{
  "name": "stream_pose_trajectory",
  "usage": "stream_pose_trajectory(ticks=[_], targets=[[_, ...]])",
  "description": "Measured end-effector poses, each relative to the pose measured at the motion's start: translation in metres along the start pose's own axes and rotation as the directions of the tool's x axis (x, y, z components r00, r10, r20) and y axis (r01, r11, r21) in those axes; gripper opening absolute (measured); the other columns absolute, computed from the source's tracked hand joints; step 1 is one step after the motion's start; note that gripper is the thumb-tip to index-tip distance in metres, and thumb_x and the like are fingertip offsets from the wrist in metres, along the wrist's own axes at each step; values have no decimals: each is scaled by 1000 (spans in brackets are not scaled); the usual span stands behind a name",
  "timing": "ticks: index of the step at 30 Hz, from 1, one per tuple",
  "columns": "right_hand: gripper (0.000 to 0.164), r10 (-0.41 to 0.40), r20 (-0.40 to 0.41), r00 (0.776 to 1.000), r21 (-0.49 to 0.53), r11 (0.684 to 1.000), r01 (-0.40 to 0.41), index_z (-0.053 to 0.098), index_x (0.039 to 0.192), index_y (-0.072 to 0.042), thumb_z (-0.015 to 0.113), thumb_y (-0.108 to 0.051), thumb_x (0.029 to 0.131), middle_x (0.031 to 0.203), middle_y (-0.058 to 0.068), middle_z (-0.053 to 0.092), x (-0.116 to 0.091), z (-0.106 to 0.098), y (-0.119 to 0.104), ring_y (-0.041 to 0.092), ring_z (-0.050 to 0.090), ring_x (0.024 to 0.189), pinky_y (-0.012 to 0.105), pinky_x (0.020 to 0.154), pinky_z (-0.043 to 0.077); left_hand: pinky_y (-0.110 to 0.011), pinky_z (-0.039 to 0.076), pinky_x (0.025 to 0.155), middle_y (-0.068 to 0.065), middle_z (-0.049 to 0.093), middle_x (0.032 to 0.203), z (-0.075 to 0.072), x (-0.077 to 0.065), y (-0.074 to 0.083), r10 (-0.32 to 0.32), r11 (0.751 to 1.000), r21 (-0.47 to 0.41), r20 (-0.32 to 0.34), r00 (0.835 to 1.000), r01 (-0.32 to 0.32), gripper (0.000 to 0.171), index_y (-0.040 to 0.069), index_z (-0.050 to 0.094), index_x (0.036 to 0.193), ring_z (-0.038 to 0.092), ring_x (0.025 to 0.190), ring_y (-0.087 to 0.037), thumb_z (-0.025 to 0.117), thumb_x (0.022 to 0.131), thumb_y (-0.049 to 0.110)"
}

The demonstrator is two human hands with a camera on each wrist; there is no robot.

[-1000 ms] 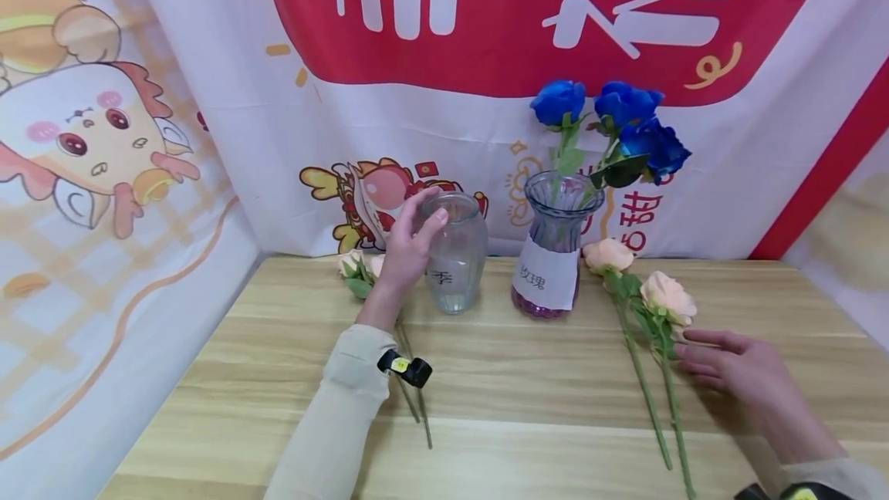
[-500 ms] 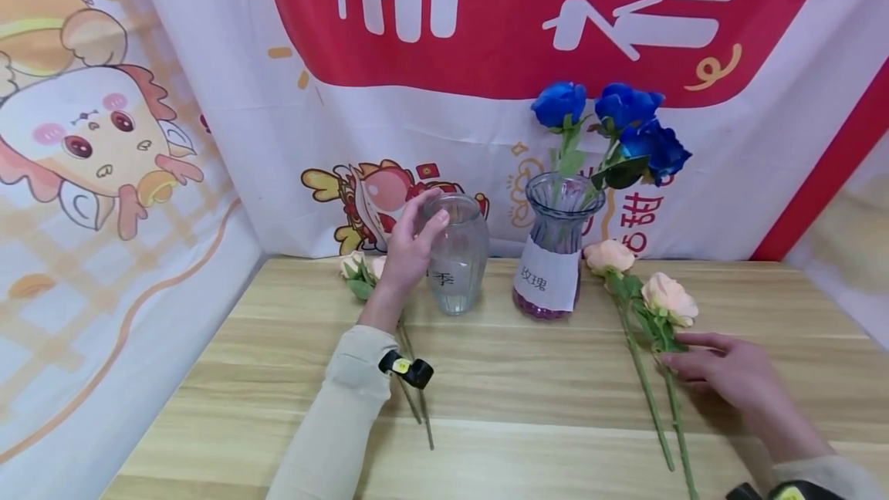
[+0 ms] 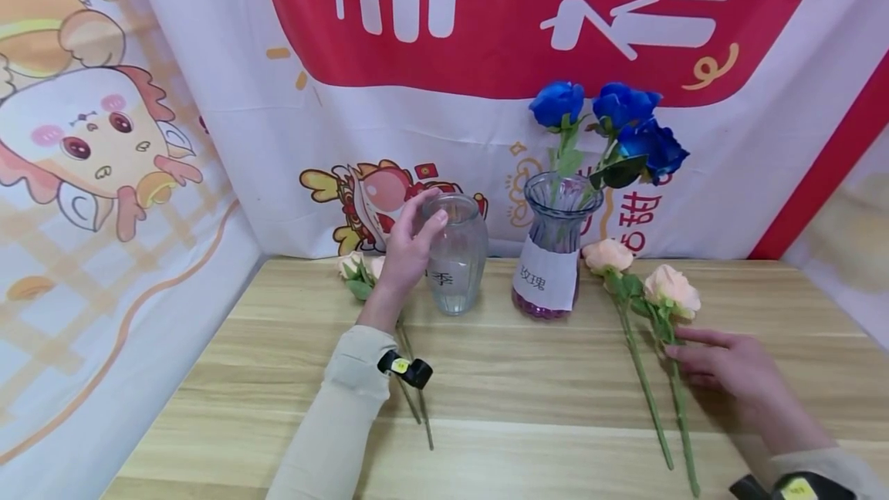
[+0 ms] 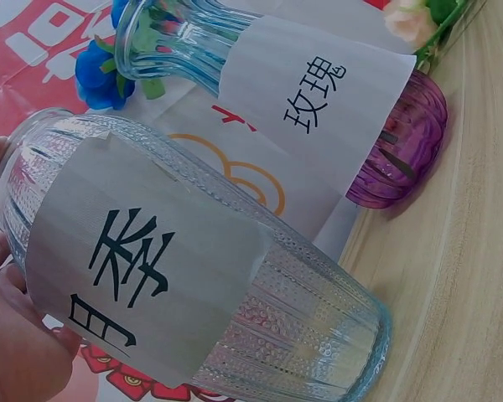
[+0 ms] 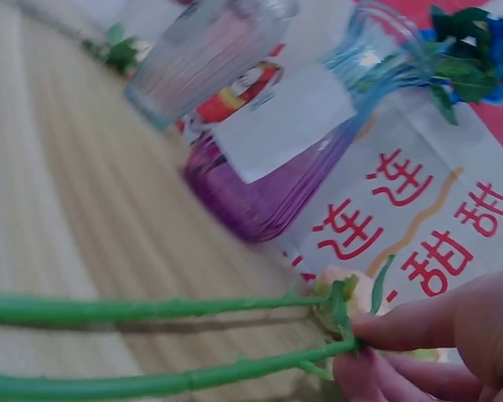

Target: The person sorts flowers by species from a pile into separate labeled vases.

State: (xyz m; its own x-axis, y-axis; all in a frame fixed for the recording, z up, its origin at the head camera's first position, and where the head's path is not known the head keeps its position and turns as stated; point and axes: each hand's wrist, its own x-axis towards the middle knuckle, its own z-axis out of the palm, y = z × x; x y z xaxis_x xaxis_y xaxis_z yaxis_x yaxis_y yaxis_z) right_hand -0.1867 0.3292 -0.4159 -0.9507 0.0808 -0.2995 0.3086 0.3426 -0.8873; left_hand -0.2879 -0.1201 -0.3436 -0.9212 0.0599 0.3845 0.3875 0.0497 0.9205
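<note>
My left hand (image 3: 410, 250) grips a clear glass vase (image 3: 464, 257) near its rim, thumb at the mouth. The vase stands upright on the table, and a white paper label (image 4: 151, 260) with black characters shows on it in the left wrist view. On the right, my right hand (image 3: 732, 369) pinches the stem of a peach rose (image 3: 671, 292) just under the bloom and leaves. Thumb and fingers meet round that green stem (image 5: 235, 371) in the right wrist view. A second peach rose (image 3: 609, 255) lies beside it on its left.
A blue-and-purple glass vase (image 3: 546, 276), labelled in white, holds blue roses (image 3: 628, 105) right of the clear vase. More pale roses (image 3: 359, 272) lie partly behind my left forearm. A printed cloth (image 3: 417, 122) hangs behind the wooden table (image 3: 528, 392).
My right hand has moved slightly left onto the rose's stem and now pinches it. The bloom has shifted a little up and to the right. My left hand stays on the clear vase.
</note>
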Motion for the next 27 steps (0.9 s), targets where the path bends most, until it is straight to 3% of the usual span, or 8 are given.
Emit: stream_pose_trajectory(ticks=[2,3,5,10,15,21,24,27], targets=[[23,-24,49,999,174,985,15,78,119,-31,74,-19,100,89,-18,77,0,-4,2,2,72,77,23,72,63,-50,45,123,-1,52,159,0,0,0,3,1000,-2,2,1000,-3,51,22,49,156,48,151,-22,60,107,32],[25,-38,71,997,266,964,18,79,110,-36,72,-14,102,90,-16,79,0,-5,2,2,74,79,23,73,64,-50,45,122,-1,52,159,1,1,0,3,1000,-5,4,1000,-3,51,22,49,156,48,151,-22,60,107,31],[36,-67,104,992,446,895,14,80,98,-38,67,-5,103,92,-9,82,-1,-7,1,5,77,82,22,74,64,-50,46,122,-2,52,159,1,1,-1,1,1000,-8,5,1000,-1,51,22,49,156,49,150,-22,60,107,31],[39,-147,94,985,712,701,37,84,103,-23,61,8,102,98,-1,83,-6,-6,-12,12,80,90,24,81,65,-51,47,121,-4,53,158,1,2,-1,-11,1000,-22,1,1000,11,52,18,48,157,51,149,-23,60,108,30],[35,-152,9,988,843,533,74,84,106,-17,62,9,101,99,4,84,-15,2,-30,17,82,90,28,80,66,-52,47,121,-5,54,157,1,1,-1,1,1000,-26,0,1000,-1,54,14,47,158,51,149,-24,60,108,29],[29,-53,-126,991,928,347,137,79,114,-14,69,7,97,100,7,84,-26,18,-54,21,82,90,33,81,67,-50,48,120,-3,54,157,1,2,-1,7,1000,-19,2,1000,-7,49,20,50,155,51,149,-22,60,108,29],[37,29,-226,974,948,239,212,76,121,-13,72,11,93,98,10,83,-28,31,-69,23,82,87,35,79,67,-50,49,120,-3,54,157,1,2,-1,8,1000,-20,3,1000,-8,49,20,50,155,51,149,-21,60,108,29],[48,118,-326,938,939,157,306,75,127,-11,76,16,86,101,11,81,-28,45,-85,25,81,85,37,78,67,-51,49,120,-4,54,157,1,2,-2,14,1000,-22,4,1000,-14,50,17,49,156,51,149,-22,60,108,28]])
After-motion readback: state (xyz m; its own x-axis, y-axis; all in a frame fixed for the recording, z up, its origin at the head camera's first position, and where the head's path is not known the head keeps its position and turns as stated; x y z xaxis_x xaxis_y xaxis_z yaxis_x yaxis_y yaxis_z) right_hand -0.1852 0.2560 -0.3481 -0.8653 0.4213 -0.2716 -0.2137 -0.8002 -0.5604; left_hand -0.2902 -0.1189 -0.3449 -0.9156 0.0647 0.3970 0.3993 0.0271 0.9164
